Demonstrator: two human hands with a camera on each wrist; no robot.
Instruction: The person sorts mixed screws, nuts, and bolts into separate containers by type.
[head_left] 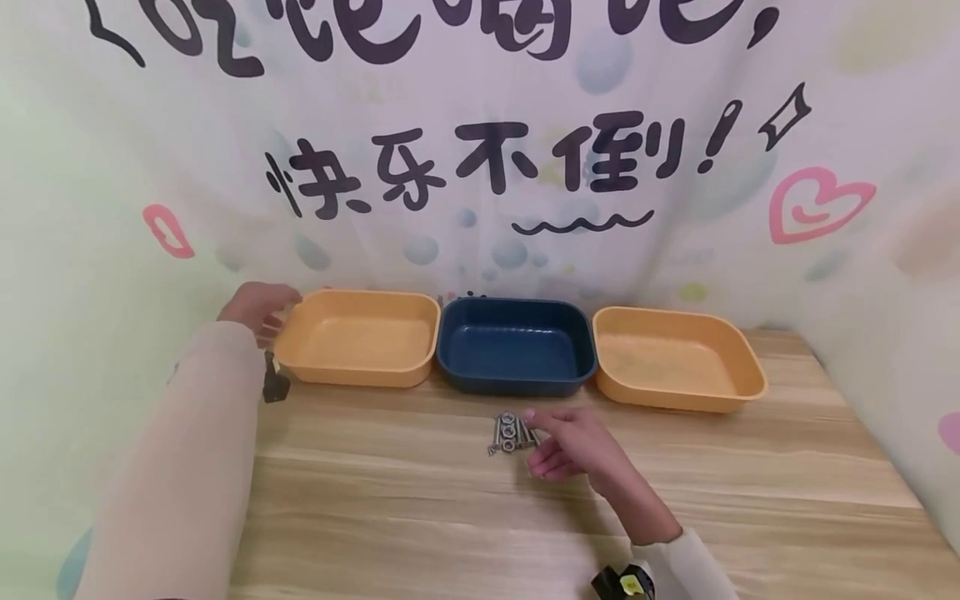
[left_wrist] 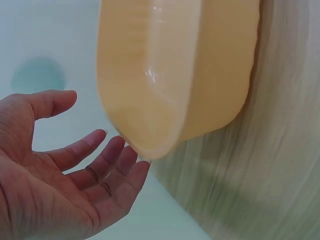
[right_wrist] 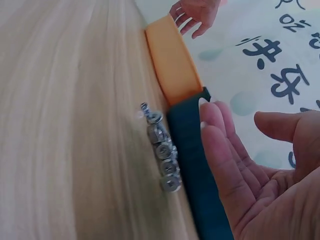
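Observation:
My left hand (head_left: 260, 310) is at the outer end of the left orange tray (head_left: 360, 377). In the left wrist view its fingers are loosely spread, with the fingertips (left_wrist: 142, 167) right at the tray's rim. My right hand (head_left: 573, 446) hovers beside a small cluster of metal bolts and nuts (head_left: 509, 432) on the wooden table, holding nothing. Its index finger reaches over the right side of the cluster in the head view. In the right wrist view the bolts (right_wrist: 164, 150) lie in a row, heads toward the camera, apart from the relaxed fingers.
A dark blue tray (head_left: 517, 386) stands in the middle, between the left tray and another orange tray (head_left: 678, 398) on the right. All three line up along a printed curtain (head_left: 480, 250) at the back of the wooden table (head_left: 420, 517).

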